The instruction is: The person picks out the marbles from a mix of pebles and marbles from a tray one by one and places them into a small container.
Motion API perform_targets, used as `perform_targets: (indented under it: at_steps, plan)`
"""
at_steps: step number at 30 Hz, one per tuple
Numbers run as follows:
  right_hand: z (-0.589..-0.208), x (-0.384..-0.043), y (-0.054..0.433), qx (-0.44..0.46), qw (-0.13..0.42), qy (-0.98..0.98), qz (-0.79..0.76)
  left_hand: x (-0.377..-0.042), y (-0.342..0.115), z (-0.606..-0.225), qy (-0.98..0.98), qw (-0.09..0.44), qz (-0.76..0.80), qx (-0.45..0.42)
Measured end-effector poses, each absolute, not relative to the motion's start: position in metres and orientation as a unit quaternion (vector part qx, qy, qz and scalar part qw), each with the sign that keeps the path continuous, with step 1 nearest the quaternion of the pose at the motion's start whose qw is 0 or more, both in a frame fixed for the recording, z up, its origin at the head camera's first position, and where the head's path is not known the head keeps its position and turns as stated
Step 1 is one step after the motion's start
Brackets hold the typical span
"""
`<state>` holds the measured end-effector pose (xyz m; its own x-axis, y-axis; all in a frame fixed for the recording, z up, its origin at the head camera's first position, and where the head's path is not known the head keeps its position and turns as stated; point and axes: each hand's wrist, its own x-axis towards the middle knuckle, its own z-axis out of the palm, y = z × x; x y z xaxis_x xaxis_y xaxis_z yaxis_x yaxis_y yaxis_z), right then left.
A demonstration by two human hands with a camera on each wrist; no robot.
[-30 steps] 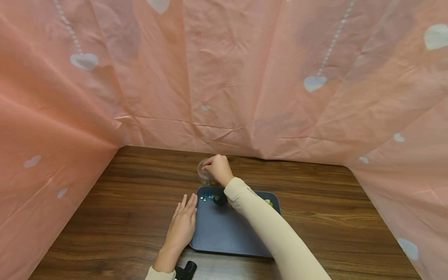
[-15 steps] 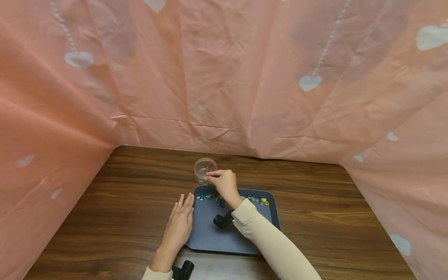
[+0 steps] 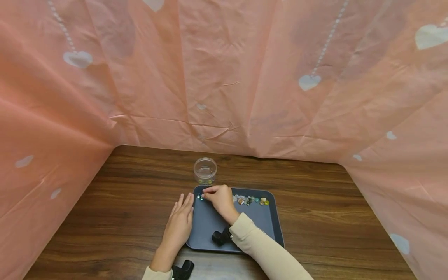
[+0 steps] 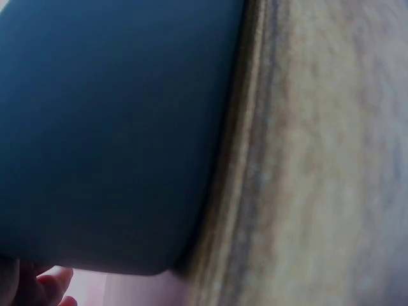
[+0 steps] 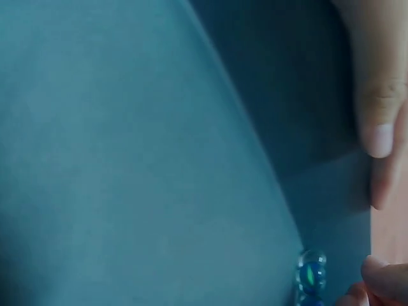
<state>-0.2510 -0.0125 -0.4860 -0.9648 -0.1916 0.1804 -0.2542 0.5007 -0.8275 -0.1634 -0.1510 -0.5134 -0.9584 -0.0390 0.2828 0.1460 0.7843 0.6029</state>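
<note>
My left hand (image 3: 179, 223) lies along the left edge of a dark blue-grey tray (image 3: 203, 235), fingers straight, fingertips near its far left corner. Over the tray's far left part is my right hand (image 3: 222, 202). Its thumb and index finger stretch toward blue glass marbles (image 3: 199, 196), with a narrow gap between the tips. In the right wrist view, right fingertips (image 5: 386, 280) are beside blue marbles (image 5: 311, 279), and the left thumb (image 5: 381, 127) is at the tray wall. The right hand hides the middle of the marble row. The left wrist view mostly shows the tray's outer wall (image 4: 115, 127).
A clear round jar (image 3: 205, 169), with a few yellow-green pieces at its bottom, stands just beyond the tray. Clear, teal and yellow beads (image 3: 245, 200) line the tray's far side. A pink curtain (image 3: 224, 97) surrounds the wooden table (image 3: 322, 217).
My right hand has moved from above the jar back toward me, down to the marbles at the tray's far left. My left hand has stayed at the tray's edge.
</note>
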Motion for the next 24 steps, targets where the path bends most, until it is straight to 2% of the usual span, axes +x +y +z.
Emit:
perform_targets:
  at_steps: [16, 21, 24]
  plan:
    - [-0.492, -0.248, -0.031, 0.206, 0.062, -0.927, 0.307, -0.164, -0.151, -0.513, -0.935, 0.134, -0.329, -0.022]
    - [-0.491, -0.251, -0.029, 0.192, 0.048, -0.922, 0.334, -0.165, -0.151, -0.513, -0.937, 0.124, -0.327, -0.019]
    - [-0.487, -0.255, -0.024, 0.148, -0.014, -0.882, 0.446, -0.164, -0.151, -0.513, -0.938, 0.121, -0.324, -0.017]
